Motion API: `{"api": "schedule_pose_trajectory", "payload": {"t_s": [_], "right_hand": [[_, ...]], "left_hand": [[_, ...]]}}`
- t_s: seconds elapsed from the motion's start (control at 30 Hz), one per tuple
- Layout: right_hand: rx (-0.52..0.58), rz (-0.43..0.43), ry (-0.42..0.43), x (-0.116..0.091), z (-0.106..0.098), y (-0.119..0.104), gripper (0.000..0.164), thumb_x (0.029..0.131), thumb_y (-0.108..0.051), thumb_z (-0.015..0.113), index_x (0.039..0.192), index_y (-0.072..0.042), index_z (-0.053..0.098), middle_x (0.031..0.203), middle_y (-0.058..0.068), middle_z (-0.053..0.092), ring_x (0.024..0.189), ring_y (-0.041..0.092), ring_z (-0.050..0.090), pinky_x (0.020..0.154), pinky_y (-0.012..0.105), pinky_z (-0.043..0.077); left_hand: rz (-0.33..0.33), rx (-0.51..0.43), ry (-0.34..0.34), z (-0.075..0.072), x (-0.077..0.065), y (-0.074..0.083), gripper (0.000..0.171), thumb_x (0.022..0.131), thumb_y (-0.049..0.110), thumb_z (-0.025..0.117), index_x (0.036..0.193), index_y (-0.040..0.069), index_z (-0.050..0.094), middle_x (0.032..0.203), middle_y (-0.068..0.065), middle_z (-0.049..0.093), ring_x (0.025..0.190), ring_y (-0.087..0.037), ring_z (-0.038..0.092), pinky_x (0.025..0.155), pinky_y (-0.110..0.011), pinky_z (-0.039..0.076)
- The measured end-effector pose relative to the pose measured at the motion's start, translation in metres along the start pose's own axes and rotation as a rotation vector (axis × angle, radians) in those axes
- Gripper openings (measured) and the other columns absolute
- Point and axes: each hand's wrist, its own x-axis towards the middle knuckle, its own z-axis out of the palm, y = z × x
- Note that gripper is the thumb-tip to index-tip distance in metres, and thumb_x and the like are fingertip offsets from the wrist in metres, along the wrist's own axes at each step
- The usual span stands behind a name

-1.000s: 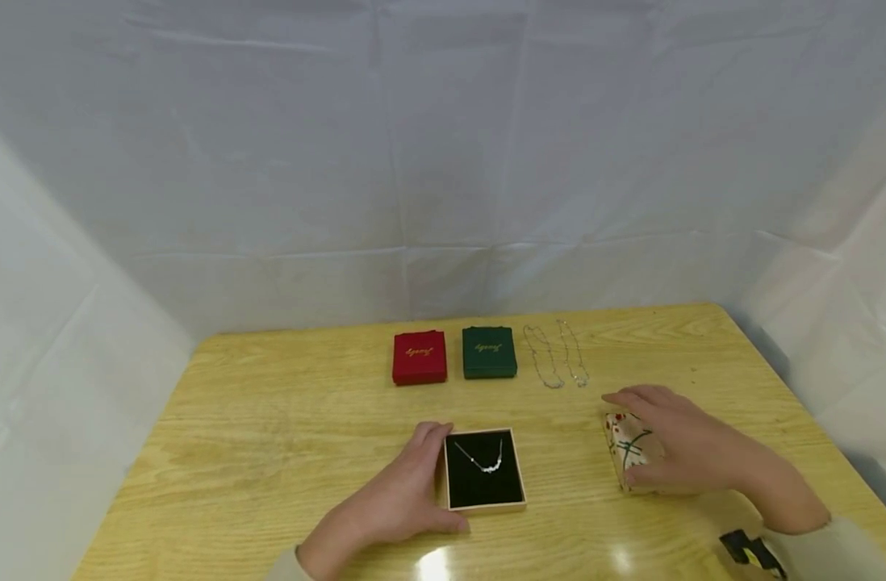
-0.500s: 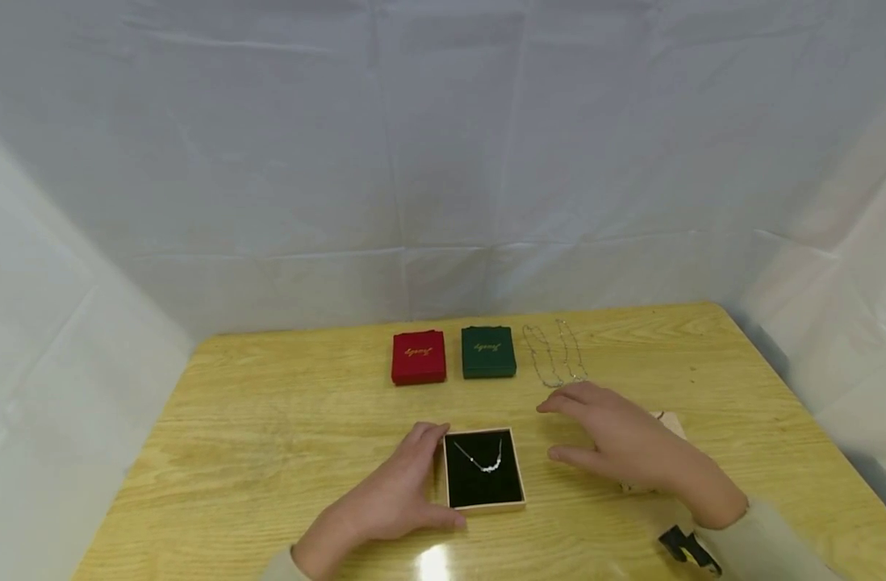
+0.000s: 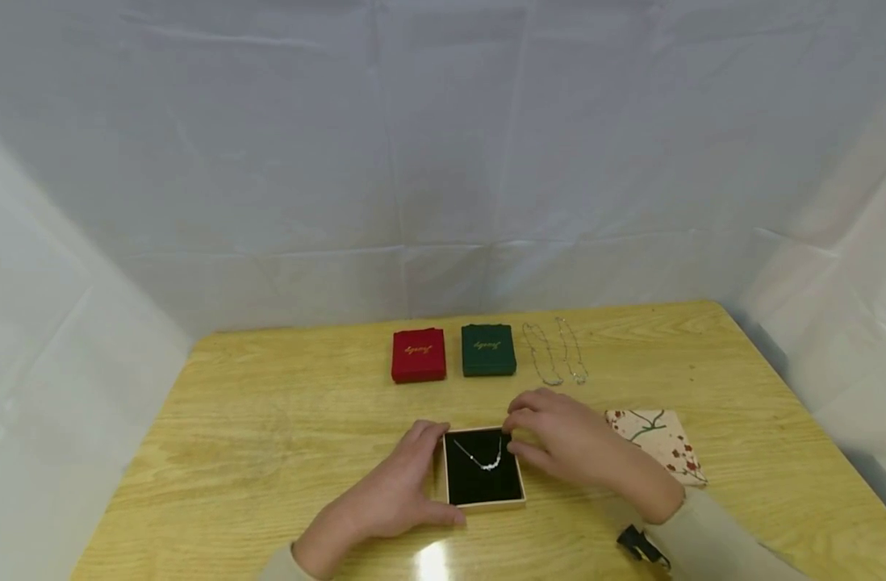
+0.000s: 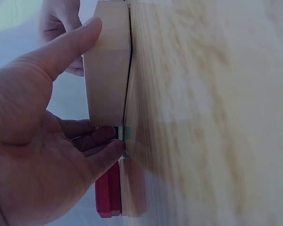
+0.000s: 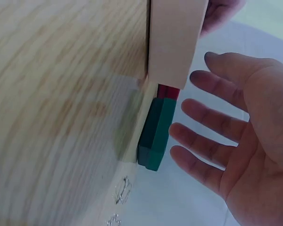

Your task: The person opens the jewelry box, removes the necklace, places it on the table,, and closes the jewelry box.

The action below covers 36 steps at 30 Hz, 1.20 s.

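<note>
An uncovered jewelry box (image 3: 484, 507) with a black insert (image 3: 479, 484) lies on the table. A silver necklace (image 3: 490, 466) hangs in a curve across the insert. My left hand (image 3: 395, 492) holds the box's left side, thumb at the near corner and fingertips at the far one. Over the box's far right corner, my right hand (image 3: 570, 436) hovers; in the right wrist view its fingers (image 5: 203, 117) are spread and nothing is between them. To the right lies a cream lid-like piece with a blossom pattern (image 3: 679, 452), partly hidden by the right hand.
A closed red box (image 3: 419, 355) and a closed green box (image 3: 489, 350) stand at the back of the wooden table (image 3: 269, 452). Beside the green one lie two silver chains, the left chain (image 3: 539, 355) and the right chain (image 3: 574, 351). White sheeting (image 3: 443, 161) surrounds the table.
My right hand has let go of the patterned piece and moved left to the box's far right corner, leaving the piece on the table. The left hand has stayed put.
</note>
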Motion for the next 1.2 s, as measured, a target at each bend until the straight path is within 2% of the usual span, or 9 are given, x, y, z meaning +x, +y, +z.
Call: {"api": "schedule_pose_trajectory", "payload": {"t_s": [0.13, 0.33, 0.53, 0.73, 0.93, 1.2], "right_hand": [[-0.022, 0.009, -0.004, 0.005, 0.002, -0.004, 0.018, 0.098, -0.031, 0.078, 0.109, -0.017, 0.080, 0.122, 0.003, 0.071, 0.114, 0.023, 0.066, 0.100, 0.046, 0.056], [-0.056, 0.070, -0.059, 0.008, 0.005, -0.012, 0.020, 0.096, -0.031, 0.079, 0.108, -0.015, 0.081, 0.121, 0.003, 0.071, 0.112, 0.023, 0.065, 0.099, 0.044, 0.056], [-0.085, 0.121, -0.063, 0.010, 0.010, -0.019, 0.016, 0.094, -0.025, 0.078, 0.104, -0.013, 0.082, 0.116, 0.002, 0.071, 0.103, 0.022, 0.065, 0.092, 0.042, 0.057], [-0.082, 0.166, -0.083, 0.014, 0.013, -0.024, 0.011, 0.091, -0.023, 0.078, 0.096, -0.014, 0.081, 0.110, 0.002, 0.070, 0.098, 0.023, 0.063, 0.084, 0.042, 0.058], [-0.038, 0.236, -0.080, 0.018, 0.016, -0.027, 0.006, 0.088, -0.020, 0.082, 0.088, -0.014, 0.079, 0.111, 0.003, 0.070, 0.099, 0.025, 0.063, 0.083, 0.043, 0.058], [-0.061, 0.185, -0.016, 0.020, 0.022, -0.023, 0.019, 0.084, -0.010, 0.079, 0.074, -0.016, 0.064, 0.086, -0.003, 0.063, 0.079, 0.019, 0.058, 0.067, 0.036, 0.054]], "left_hand": [[0.002, -0.001, -0.003, 0.000, 0.001, -0.001, 0.112, 0.077, 0.048, 0.095, 0.159, -0.002, 0.036, 0.151, -0.010, 0.044, 0.137, -0.024, 0.046, 0.118, -0.048, 0.040], [0.017, 0.011, 0.003, 0.002, 0.000, -0.002, 0.110, 0.077, 0.046, 0.095, 0.158, -0.001, 0.036, 0.151, -0.011, 0.045, 0.139, -0.026, 0.045, 0.119, -0.049, 0.039], [0.029, 0.022, 0.012, 0.003, 0.000, -0.001, 0.110, 0.077, 0.043, 0.096, 0.158, -0.001, 0.036, 0.151, -0.012, 0.045, 0.140, -0.027, 0.044, 0.119, -0.049, 0.039], [0.046, 0.023, 0.027, 0.003, -0.001, -0.001, 0.108, 0.077, 0.041, 0.096, 0.157, -0.002, 0.037, 0.149, -0.013, 0.046, 0.139, -0.027, 0.044, 0.119, -0.049, 0.039], [0.037, 0.020, 0.026, 0.002, -0.002, -0.001, 0.107, 0.078, 0.041, 0.096, 0.157, -0.001, 0.037, 0.149, -0.012, 0.046, 0.137, -0.027, 0.045, 0.117, -0.049, 0.040], [0.044, 0.019, 0.032, 0.003, 0.000, 0.000, 0.106, 0.078, 0.040, 0.096, 0.156, -0.004, 0.038, 0.148, -0.015, 0.046, 0.136, -0.028, 0.046, 0.117, -0.049, 0.041]]}}
